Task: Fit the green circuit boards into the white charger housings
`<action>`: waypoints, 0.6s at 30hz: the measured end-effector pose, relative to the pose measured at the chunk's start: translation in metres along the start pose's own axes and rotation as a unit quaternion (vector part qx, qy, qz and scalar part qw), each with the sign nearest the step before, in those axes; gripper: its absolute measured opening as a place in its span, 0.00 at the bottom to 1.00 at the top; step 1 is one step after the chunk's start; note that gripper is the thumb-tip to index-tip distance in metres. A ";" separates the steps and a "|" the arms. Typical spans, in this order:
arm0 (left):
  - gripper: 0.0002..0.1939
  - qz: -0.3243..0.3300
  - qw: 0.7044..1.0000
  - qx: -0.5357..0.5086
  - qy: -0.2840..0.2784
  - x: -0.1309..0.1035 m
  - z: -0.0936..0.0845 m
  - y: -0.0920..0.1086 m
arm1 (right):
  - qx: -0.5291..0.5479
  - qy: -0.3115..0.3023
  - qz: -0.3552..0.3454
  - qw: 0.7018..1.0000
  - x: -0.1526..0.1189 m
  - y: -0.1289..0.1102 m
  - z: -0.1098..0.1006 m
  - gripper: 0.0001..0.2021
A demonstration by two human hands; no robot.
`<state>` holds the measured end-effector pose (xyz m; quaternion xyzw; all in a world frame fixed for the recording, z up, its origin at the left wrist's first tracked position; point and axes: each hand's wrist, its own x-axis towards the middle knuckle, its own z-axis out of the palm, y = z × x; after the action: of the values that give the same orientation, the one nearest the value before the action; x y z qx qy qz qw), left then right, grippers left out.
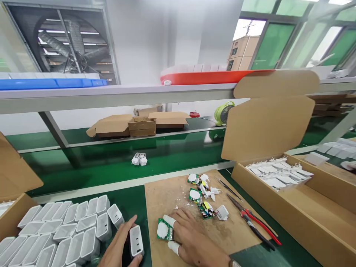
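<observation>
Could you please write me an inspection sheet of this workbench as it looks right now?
Surface: green bench with a brown work board lying on it.
Job's things: left hand holds a white charger shell; right hand, with taped fingertips, rests on a green circuit board.
Clutter: more circuit boards and white plug parts on the work board; red-handled pliers and tweezers beside them; rows of empty shells at left.
Grippers: both hands bare, each busy with a part.
Cables: nothing seen.
Surroundings: open carton of white parts at right, small cartons and a green fan behind, wall fan, windows.
</observation>
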<state>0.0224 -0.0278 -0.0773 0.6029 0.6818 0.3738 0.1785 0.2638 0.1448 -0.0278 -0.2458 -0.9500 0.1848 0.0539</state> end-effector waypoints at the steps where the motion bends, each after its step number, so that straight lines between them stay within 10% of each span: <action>1: 0.38 0.007 1.000 -0.011 -0.003 0.000 0.002 -0.002 | 0.003 0.004 0.000 1.000 -0.001 0.000 -0.002 0.25; 9: 0.42 -0.042 0.998 -0.052 0.007 -0.007 0.023 -0.010 | 0.041 0.139 -0.082 0.986 -0.003 -0.002 -0.003 0.17; 18: 0.40 -0.043 0.998 -0.047 -0.002 -0.008 0.018 -0.005 | -0.032 0.139 0.046 0.989 0.019 0.006 0.002 0.16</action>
<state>0.0335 -0.0299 -0.0942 0.5646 0.6883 0.3966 0.2241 0.2493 0.1581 -0.0315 -0.3136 -0.9266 0.1206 0.1689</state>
